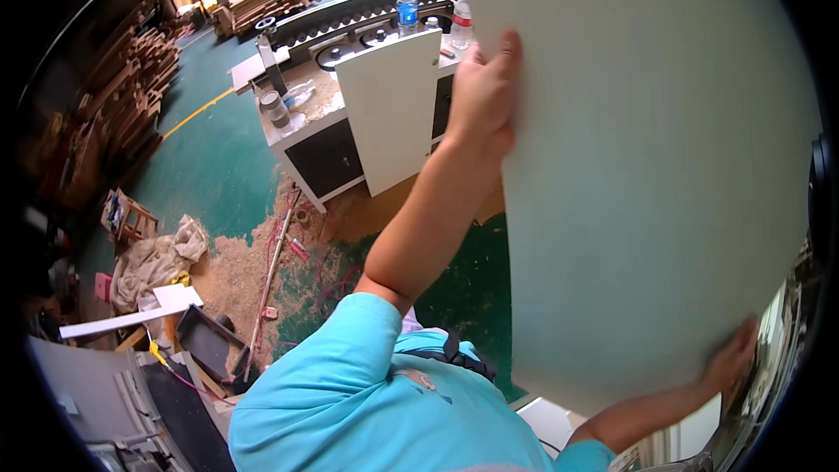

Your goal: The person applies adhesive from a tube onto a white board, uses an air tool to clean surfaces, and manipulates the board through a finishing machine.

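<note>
A large pale grey-white panel (647, 175) stands upright in front of me and fills the right side of the view. My left hand (486, 92) grips its left edge near the top, thumb along the edge and the other fingers partly hidden. Low on the right, my right hand (732, 358) is closed on the panel's far edge, its fingertips mostly out of sight. A smaller white board (391, 109) leans upright against the front of a machine bench (301, 135), left of my left hand.
On the bench stand a blue-labelled water bottle (406, 13), a red-labelled bottle (461, 24) and a jar (274, 110). Sawdust, a long pole (271, 280) and a dark tray (210, 341) lie on the green floor. Timber (122, 114) is piled at the left.
</note>
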Available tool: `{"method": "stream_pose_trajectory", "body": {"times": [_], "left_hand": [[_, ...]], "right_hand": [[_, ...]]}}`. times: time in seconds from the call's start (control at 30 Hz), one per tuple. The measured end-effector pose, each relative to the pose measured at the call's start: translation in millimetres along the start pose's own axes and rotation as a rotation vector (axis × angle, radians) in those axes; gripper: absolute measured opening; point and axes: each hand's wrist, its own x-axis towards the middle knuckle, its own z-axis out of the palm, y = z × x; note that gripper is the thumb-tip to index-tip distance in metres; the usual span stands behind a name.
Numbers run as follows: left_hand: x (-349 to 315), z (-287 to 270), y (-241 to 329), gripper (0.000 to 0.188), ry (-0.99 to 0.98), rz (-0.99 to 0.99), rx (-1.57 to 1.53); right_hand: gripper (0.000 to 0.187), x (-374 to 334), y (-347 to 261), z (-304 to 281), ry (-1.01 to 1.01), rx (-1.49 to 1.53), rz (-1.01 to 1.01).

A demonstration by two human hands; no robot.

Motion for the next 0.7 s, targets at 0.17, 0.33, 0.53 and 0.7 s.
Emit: {"method": "stream_pose_trajectory", "body": {"times": [0.17,0.33,0.53,0.7], "left_hand": [[19,-74,-11,0.054,0.113,0.252,0.132],[22,-170,-77,0.039,0.250,0.470,0.682],[63,-286,-106,0.034,0.051,0.375,0.949],[88,-357,-81,0.024,0.086,0.364,1.103]], "right_hand": [[0.065,15,-38,253,-0.087,0.436,0.036],[0.074,-29,-60,444,-0.112,0.771,0.264],[0.053,-54,157,542,-0.451,1.027,0.647],[0.029,-112,262,636,-1.289,1.479,0.374]]}}
